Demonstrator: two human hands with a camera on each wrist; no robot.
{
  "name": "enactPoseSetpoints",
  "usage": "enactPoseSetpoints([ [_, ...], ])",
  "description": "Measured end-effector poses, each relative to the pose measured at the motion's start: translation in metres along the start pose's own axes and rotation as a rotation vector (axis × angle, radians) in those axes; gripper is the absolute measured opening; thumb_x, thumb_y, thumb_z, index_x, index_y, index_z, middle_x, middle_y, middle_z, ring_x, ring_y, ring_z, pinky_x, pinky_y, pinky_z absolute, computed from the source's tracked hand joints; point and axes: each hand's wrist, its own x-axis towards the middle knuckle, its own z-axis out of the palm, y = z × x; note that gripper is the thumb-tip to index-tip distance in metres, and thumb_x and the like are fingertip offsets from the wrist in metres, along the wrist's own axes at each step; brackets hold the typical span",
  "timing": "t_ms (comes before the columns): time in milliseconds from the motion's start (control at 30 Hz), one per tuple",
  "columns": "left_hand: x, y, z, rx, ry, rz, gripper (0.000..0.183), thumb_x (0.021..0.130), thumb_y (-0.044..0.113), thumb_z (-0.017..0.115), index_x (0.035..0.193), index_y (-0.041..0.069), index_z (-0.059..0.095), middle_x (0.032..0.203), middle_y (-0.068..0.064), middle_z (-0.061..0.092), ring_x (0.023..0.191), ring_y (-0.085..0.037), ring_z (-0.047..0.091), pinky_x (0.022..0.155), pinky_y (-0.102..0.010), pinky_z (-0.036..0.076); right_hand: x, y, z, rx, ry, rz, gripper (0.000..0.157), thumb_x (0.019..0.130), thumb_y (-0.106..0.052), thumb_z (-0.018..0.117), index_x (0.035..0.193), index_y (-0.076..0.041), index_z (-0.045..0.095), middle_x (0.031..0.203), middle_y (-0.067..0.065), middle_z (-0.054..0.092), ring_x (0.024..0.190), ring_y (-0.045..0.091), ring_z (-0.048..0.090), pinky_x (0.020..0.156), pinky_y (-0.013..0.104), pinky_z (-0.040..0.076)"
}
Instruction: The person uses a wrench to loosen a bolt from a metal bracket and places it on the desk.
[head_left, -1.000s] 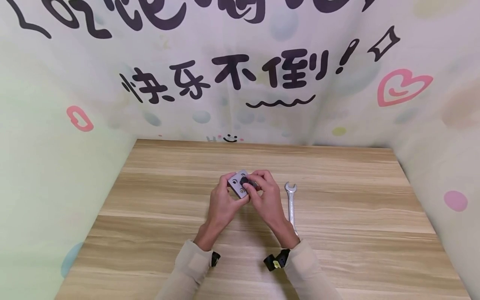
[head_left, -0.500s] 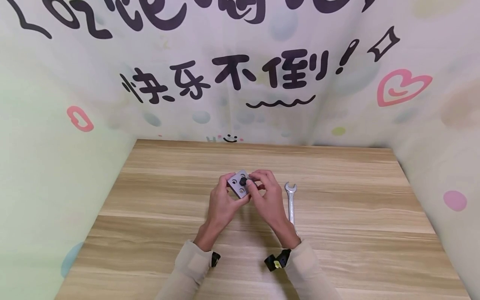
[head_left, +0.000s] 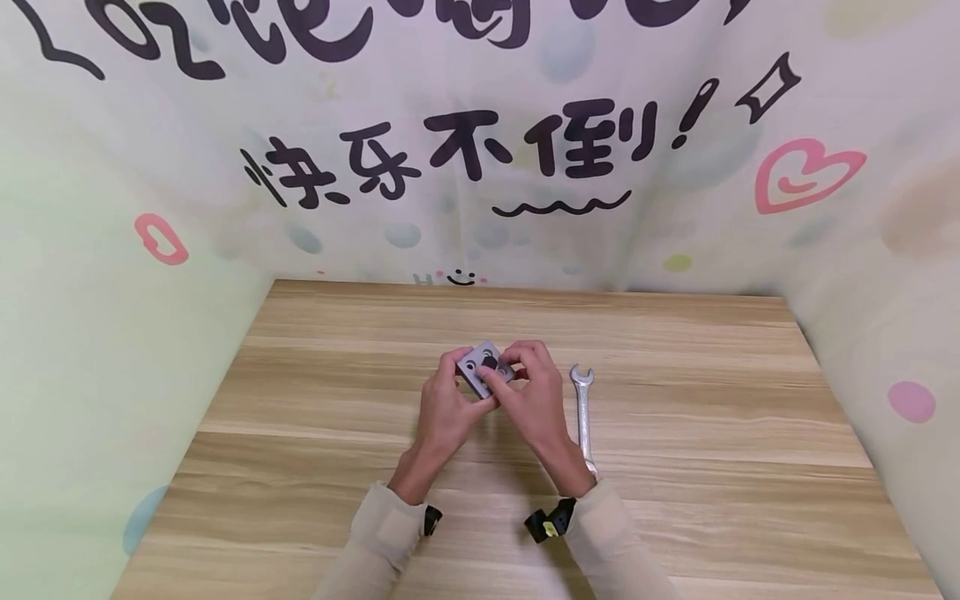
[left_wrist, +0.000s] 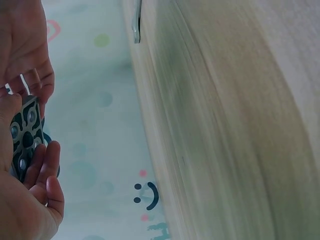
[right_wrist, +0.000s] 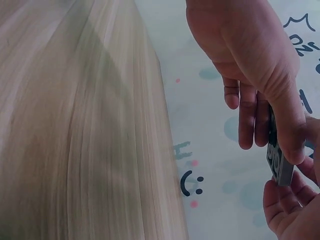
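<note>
At lower centre, we find left fingers (head_left: 452, 359) gripping a square grey metal plate (head_left: 480, 357), right fingers (head_left: 529, 353) pinching its black knob (head_left: 490, 362).

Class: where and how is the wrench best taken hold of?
Probably mid-shaft, pinched from above and the person's right: the wrench lies flat, its slim shaft exposed, while the right wrist overlaps its near end in the head view.

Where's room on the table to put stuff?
The table is bare left of the left hand, right of the wrench, and beyond the metal plate up to the wall. It's crowded around the metal plate, right hand and wrench.
</note>
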Motion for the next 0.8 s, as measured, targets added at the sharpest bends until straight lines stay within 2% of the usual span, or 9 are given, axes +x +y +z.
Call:
enactPoseSetpoints([
  [233, 0.0001, 0.0011, -0.0002, -0.003, -0.013, -0.007, 0.069, 0.073, 0.015, 0.089, 0.129, 0.0, 0.05, 0.115, -0.02, 0.068, 0.093, -0.029, 0.066, 0.077, -0.046, 0.055, 0.0008, -0.0005, 0.0, -0.013, 0.01, -0.017, 0.022, 0.08, -0.016, 0.084, 0.088, 0.0, 0.071, 0.102, 0.01, 0.062, 0.089, 0.019, 0.062, 0.071, 0.031, 0.057],
  [467, 0.0005, 0.0013, 0.0005, 0.018, -0.01, 0.004, 0.069, 0.073, 0.016, 0.088, 0.128, 0.0, 0.05, 0.114, -0.018, 0.068, 0.091, -0.026, 0.065, 0.072, -0.039, 0.053, 0.0005, 0.0003, -0.0016, -0.012, 0.003, -0.047, 0.019, 0.082, -0.013, 0.081, 0.093, 0.0, 0.073, 0.103, 0.01, 0.062, 0.086, 0.019, 0.062, 0.068, 0.032, 0.056],
  [800, 0.0012, 0.0019, 0.0009, 0.018, 0.008, 0.002, 0.069, 0.072, 0.015, 0.089, 0.127, 0.0, 0.052, 0.113, -0.019, 0.068, 0.092, -0.029, 0.067, 0.076, -0.042, 0.055, -0.0004, 0.0014, -0.0036, -0.02, -0.029, -0.089, 0.02, 0.085, -0.011, 0.078, 0.102, 0.0, 0.075, 0.104, 0.011, 0.061, 0.086, 0.02, 0.062, 0.069, 0.033, 0.056],
])
